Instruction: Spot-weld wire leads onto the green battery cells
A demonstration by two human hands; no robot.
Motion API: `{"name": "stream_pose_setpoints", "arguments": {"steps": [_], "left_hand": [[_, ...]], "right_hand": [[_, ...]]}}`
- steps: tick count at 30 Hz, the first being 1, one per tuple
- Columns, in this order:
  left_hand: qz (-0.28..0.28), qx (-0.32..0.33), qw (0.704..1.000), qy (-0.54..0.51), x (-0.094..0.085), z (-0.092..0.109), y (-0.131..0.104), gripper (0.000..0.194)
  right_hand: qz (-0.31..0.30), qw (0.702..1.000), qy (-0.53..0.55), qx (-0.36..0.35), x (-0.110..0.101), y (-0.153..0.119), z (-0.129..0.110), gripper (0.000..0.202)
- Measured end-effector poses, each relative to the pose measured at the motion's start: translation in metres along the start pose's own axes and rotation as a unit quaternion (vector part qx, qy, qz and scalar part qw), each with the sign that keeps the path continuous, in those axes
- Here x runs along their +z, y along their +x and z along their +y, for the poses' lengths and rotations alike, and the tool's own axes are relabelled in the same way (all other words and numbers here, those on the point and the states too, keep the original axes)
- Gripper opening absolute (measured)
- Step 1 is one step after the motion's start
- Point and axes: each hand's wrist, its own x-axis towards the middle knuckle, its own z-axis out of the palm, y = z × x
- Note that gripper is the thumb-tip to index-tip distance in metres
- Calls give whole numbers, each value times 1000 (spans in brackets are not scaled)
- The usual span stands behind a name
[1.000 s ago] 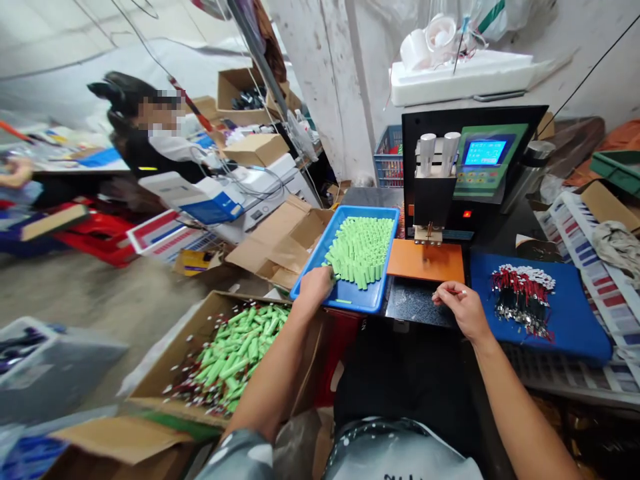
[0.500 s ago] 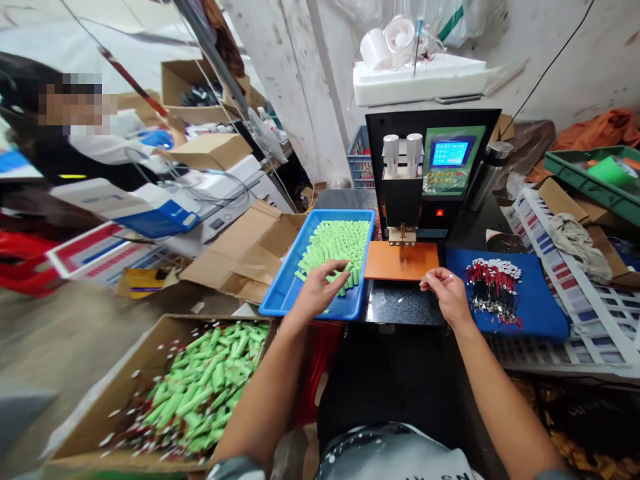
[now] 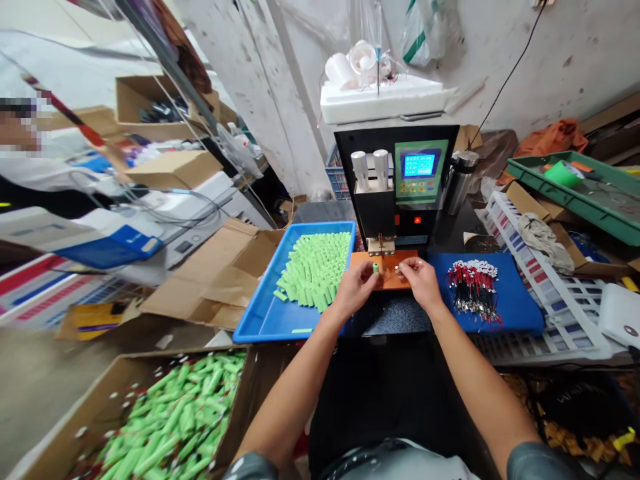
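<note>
My left hand [image 3: 356, 288] is closed on a green battery cell [image 3: 376, 267], held upright with its end just below the electrodes [image 3: 382, 247] of a black spot welder [image 3: 370, 213]. Across from it, my right hand [image 3: 423, 283] pinches something tiny and pale at the fingertips, too small to make out. Both hands are over the orange plate [image 3: 400, 283] at the foot of the machine. Left of them, a blue tray [image 3: 260, 313] holds many green cells [image 3: 313, 270]. A bundle of red and black wire leads [image 3: 473, 287] with white connectors rests on a blue mat [image 3: 523, 310] at the right.
A cardboard box [image 3: 95, 393] full of green cells with wires [image 3: 175, 413] stands low on the left. A steel flask [image 3: 460, 180] is beside the welder. White plastic crates [image 3: 575, 333] and a green tray [image 3: 600, 200] lie right. Another person is at far left.
My left hand has gone from the blue tray to the welder and now has a cell. My right hand has moved up toward it, over the orange plate. The view has turned right.
</note>
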Motion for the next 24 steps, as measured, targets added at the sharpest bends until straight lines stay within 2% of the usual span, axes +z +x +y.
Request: {"name": "stream_pose_setpoints", "arguments": {"steps": [3, 7, 13, 19, 24], "left_hand": [[21, 28, 996, 84, -3, 3, 0, 22], [42, 14, 993, 107, -2, 8, 5, 23], [-16, -2, 998, 68, 4, 3, 19, 18], [-41, 10, 997, -60, 11, -8, 24, 22], [-20, 29, 999, -1, 14, -14, 24, 22]], "right_hand": [[4, 1000, 0, -1, 4, 6, 0, 42], [4, 1000, -1, 5, 7, 9, 2, 41], [1, 1000, -6, 11, 5, 12, 10, 42], [6, 1000, 1, 16, 11, 18, 11, 41], [-13, 1000, -8, 2, 17, 23, 9, 37]]}}
